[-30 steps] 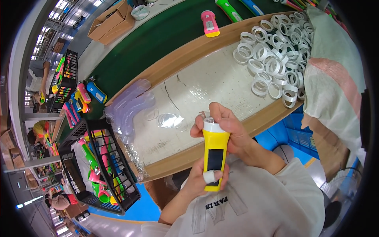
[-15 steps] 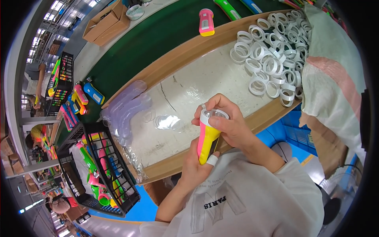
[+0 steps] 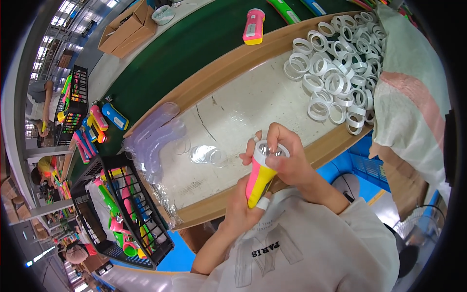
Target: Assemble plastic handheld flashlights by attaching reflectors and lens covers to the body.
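Observation:
A yellow and pink flashlight (image 3: 263, 179) stands tilted in front of my chest, its white-ringed head upward. My left hand (image 3: 238, 209) is wrapped round the lower part of its body, with a white wrap on the thumb. My right hand (image 3: 294, 158) grips the white ring (image 3: 263, 156) at the head, thumb and fingers at its rim. A shiny reflector shows inside the ring, partly covered by my fingers. Left of my hands, thin clear discs (image 3: 205, 155) lie on the cardboard tray (image 3: 214, 182), beside curved stacks of clear lenses (image 3: 154, 131).
Many loose white rings (image 3: 335, 82) fill the tray's right end, next to a white woven sack (image 3: 408, 97). A pink flashlight (image 3: 254, 27) stands beyond the tray. At left, a black crate (image 3: 129, 209) holds colourful flashlight parts. A cardboard box (image 3: 127, 29) sits at the back.
My hands and the flashlight have shifted slightly right and down in view. The right fingers have moved over the flashlight's head, and the reflector inside shows more brightly.

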